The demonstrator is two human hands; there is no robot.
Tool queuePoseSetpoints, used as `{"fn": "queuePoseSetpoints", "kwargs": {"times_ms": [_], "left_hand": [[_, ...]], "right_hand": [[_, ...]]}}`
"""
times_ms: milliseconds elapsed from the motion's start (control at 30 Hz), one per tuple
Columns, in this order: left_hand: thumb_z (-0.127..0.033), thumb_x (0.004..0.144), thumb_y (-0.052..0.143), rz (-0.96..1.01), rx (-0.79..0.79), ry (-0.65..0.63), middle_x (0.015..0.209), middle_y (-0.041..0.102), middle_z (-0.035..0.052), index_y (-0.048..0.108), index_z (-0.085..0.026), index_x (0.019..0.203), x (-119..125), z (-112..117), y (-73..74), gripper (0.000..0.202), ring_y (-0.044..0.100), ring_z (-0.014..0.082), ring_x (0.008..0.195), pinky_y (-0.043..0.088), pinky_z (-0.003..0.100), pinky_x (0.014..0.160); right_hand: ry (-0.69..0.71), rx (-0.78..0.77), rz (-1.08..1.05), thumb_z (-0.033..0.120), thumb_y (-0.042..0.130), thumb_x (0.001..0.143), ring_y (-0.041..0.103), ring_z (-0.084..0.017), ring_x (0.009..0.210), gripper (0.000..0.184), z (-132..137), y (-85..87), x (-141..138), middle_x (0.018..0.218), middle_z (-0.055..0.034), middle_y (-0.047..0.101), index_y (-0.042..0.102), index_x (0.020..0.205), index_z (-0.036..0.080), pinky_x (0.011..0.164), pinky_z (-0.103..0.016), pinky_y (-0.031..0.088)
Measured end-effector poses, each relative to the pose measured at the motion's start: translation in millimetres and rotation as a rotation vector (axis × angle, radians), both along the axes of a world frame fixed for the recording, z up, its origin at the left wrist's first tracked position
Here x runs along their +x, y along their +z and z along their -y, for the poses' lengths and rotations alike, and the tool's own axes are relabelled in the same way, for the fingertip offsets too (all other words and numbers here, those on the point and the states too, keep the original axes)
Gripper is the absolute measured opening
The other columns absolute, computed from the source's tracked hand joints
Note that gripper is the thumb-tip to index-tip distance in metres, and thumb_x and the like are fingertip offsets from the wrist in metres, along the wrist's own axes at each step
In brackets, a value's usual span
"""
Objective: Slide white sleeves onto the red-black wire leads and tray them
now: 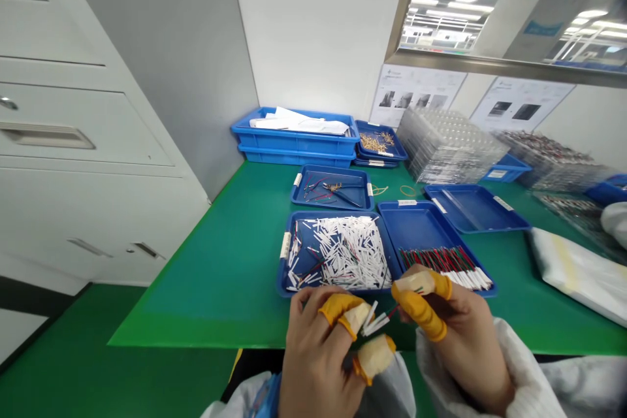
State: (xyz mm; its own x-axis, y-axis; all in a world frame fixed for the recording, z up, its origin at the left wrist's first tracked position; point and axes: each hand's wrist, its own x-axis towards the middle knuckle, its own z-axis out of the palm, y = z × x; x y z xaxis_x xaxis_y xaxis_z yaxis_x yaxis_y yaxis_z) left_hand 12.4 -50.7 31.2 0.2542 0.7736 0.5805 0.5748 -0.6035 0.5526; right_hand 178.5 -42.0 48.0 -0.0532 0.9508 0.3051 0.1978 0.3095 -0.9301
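Just in front of the near trays, my left hand (318, 356) pinches a few short white tubes (376, 325) between fingertips covered in yellow finger cots and tan tape. My right hand (455, 323), also with yellow cots and tape, is closed on a thin red and green wire (392, 311) whose lower end meets the white tubes. Whether the wire is inside a tube I cannot tell. Right behind my hands lie a blue tray (284, 274) of loose white tubes and another blue tray (409, 225) with a row of red and green wires (441, 258), white-tubed at their near ends.
A small blue tray (300, 196) holds pliers (343, 193) and loose wires. Behind stand stacked blue bins (298, 142), a tray of brass-coloured parts (377, 142) and stacked clear plastic trays (448, 144). A blue tray (477, 206) and a white bag (578, 268) lie right. Another person's sleeve (616, 222) shows.
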Motion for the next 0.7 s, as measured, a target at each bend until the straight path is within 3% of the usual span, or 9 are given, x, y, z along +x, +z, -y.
{"fn": "queuePoseSetpoints", "kwargs": {"times_ms": [133,233,333,400,567,700], "left_hand": [[-0.002,0.068,0.048,0.011,0.074,0.018,0.079,0.064,0.0063,0.061,-0.017,0.082,0.6,-0.9,0.9,0.024,0.053,0.0246,0.082,0.039,0.044,0.071],[-0.002,0.070,0.046,-0.021,0.083,0.009,0.079,0.064,0.0055,0.060,-0.017,0.081,1.6,-2.1,-1.5,0.024,0.053,0.0229,0.081,0.039,0.041,0.070],[-0.002,0.069,0.045,-0.061,0.062,-0.024,0.082,0.064,0.0057,0.058,-0.018,0.083,3.1,-3.2,-6.5,0.025,0.054,0.0220,0.082,0.038,0.040,0.073],[-0.003,0.067,0.044,-0.082,0.042,-0.067,0.079,0.064,0.0051,0.058,-0.018,0.081,5.2,-3.7,-9.5,0.024,0.055,0.0221,0.082,0.037,0.041,0.075],[-0.007,0.068,0.042,-0.105,0.008,-0.143,0.063,0.060,0.0015,0.052,-0.019,0.060,16.6,-5.8,-10.7,0.018,0.056,0.0178,0.065,0.036,0.041,0.072],[-0.012,0.078,0.040,-0.056,0.050,-0.193,0.059,0.058,0.0002,0.044,-0.018,0.052,25.6,-10.0,-14.0,0.027,0.056,0.0144,0.060,0.036,0.036,0.067]], "right_hand": [[-0.005,-0.008,-0.041,0.018,0.061,0.074,0.053,-0.010,0.056,0.006,3.0,-2.7,1.6,0.064,0.0019,0.057,0.061,0.070,0.023,0.053,-0.020,0.044],[0.001,-0.125,-0.284,0.024,0.064,0.072,0.052,-0.009,0.051,0.004,-0.5,-10.3,-1.4,0.061,0.0021,0.058,0.061,0.074,0.022,0.049,-0.020,0.044],[0.127,-0.292,-0.521,0.041,0.065,0.067,0.046,-0.008,0.041,0.023,-5.1,-19.7,-5.2,0.054,0.0025,0.053,0.061,0.069,0.019,0.038,-0.019,0.039],[0.179,-0.330,-0.540,0.043,0.064,0.067,0.045,-0.008,0.041,0.027,-5.5,-23.7,-5.1,0.054,0.0022,0.050,0.060,0.062,0.017,0.039,-0.021,0.038],[0.056,-0.145,-0.363,0.034,0.056,0.076,0.043,-0.011,0.052,0.026,0.1,-25.2,2.9,0.059,0.0008,0.047,0.055,0.056,0.018,0.047,-0.024,0.035],[-0.002,-0.117,-0.393,0.033,0.055,0.077,0.043,-0.012,0.054,0.026,-1.3,-23.0,7.5,0.059,0.0012,0.045,0.053,0.056,0.019,0.046,-0.023,0.034]]}}
